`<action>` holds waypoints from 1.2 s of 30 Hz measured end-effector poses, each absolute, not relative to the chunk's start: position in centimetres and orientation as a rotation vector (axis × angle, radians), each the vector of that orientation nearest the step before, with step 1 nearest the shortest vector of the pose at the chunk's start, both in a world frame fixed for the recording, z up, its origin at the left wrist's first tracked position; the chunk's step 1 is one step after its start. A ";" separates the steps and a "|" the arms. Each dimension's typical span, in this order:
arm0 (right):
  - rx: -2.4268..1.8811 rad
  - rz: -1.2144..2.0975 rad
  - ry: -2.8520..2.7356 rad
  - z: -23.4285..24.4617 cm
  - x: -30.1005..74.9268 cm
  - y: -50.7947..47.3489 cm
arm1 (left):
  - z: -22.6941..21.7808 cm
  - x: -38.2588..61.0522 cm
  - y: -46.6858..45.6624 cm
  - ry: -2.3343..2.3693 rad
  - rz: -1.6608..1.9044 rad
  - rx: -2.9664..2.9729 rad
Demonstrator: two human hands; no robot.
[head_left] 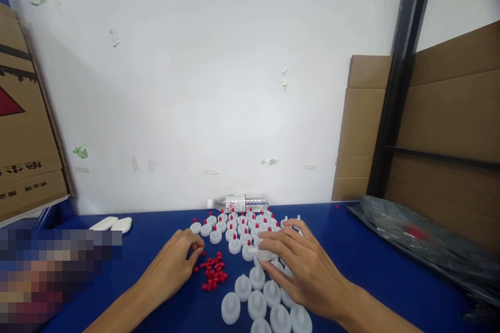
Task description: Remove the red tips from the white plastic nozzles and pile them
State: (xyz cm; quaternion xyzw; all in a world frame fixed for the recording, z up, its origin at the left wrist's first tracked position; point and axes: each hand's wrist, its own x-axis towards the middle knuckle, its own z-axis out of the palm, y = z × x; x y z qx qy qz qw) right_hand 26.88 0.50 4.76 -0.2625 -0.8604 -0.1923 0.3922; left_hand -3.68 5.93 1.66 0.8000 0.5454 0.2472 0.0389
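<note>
**Hands at work beside the red plugs**

The left hand (175, 266) lies just left of the pile of red plugs (214, 271), thumb and forefinger drawn together, perhaps on one plug; too small to tell. Right of the pile, the right hand (302, 266) clamps a white cap (266, 255). Red-tipped caps (235, 245) stand behind the pile, and a water bottle (240, 203) lies beyond them.

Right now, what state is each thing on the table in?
Left hand: fingertips curled beside red plugs, a loose pile.
Right hand: gripping a white cap.
Back caps: upright, red-tipped.
Front caps: upright, no red tip.
Bottle: lying down, lid on.
Bag: flat, crumpled.
</note>
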 end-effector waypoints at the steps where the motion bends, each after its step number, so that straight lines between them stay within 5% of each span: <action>1: -0.669 -0.475 -2.194 4.7 26.9 0.5 | 1.5 -3.6 5.9 1.667 0.749 2.454; 9: -0.625 -0.434 -2.229 4.1 26.9 0.6 | 3.8 -2.1 3.8 1.584 0.843 2.526; 20: -0.451 -0.457 -2.211 4.2 25.4 -1.0 | 3.7 1.4 -0.7 0.770 1.030 2.791; 26: -0.557 -0.410 -2.214 4.8 26.1 -1.2 | 4.4 0.3 0.4 0.978 1.102 2.709; 36: -0.514 -0.359 -2.221 4.9 26.0 -0.9 | 3.1 0.0 2.2 1.244 0.737 2.684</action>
